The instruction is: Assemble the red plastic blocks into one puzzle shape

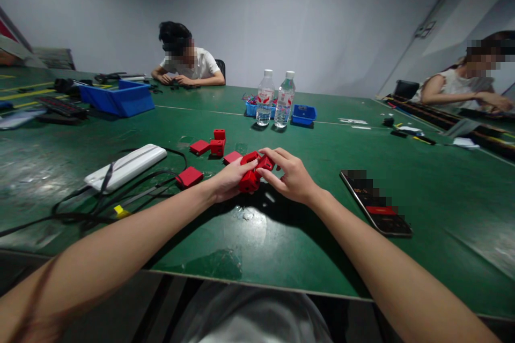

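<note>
My left hand [230, 178] is closed around a small cluster of red plastic blocks [249, 181] above the table. From the other side, the thumb and fingers of my right hand [293, 176] pinch another red block [265, 163] against that cluster. How the pieces join is partly hidden by my fingers. Beside my left hand, a flat red piece [232, 157] lies on the green table [257, 241]. Several more red pieces rest further left, among them a square one [189, 177] near my left forearm and a cube-like one [217, 148] behind it.
A white power strip [126, 168] with tangled black cables lies left. On the right is a phone [376, 204]. Two water bottles [264, 99] stand ahead by a small blue tray [303, 114]; a larger blue bin [117, 99] is far left. Other people sit across and right.
</note>
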{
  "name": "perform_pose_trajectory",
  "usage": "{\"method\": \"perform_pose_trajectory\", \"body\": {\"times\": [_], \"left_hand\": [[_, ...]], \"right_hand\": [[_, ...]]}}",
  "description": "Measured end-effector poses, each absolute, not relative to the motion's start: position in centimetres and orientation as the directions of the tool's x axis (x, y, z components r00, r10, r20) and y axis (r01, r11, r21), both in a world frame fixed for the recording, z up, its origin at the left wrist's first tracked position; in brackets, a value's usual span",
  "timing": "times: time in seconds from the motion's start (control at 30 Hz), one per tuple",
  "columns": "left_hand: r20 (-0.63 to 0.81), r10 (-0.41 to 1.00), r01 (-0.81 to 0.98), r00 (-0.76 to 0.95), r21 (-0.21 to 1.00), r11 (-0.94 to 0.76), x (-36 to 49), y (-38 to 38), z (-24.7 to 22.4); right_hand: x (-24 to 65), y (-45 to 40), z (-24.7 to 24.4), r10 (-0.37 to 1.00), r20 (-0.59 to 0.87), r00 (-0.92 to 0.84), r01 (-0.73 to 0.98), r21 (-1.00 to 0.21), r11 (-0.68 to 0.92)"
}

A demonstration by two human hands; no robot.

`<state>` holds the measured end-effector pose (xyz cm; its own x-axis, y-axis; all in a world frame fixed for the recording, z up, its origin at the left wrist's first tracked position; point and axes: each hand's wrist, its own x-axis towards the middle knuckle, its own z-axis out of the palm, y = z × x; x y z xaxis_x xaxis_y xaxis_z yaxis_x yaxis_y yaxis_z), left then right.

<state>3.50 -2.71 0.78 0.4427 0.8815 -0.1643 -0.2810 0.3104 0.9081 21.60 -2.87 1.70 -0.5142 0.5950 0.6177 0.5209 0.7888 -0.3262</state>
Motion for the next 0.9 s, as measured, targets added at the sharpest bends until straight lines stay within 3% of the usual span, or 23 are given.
{"method": "perform_pose_trajectory", "body": {"times": [0.9], "left_hand": [[-0.143,0.877,-0.292,0.459,0.908,0.301,3.42,-2.77,0.78]], "right_hand": [[21.55,-3.11,2.2,0.593,0.601,-0.535,0.505,-0.336,0.795]]}}
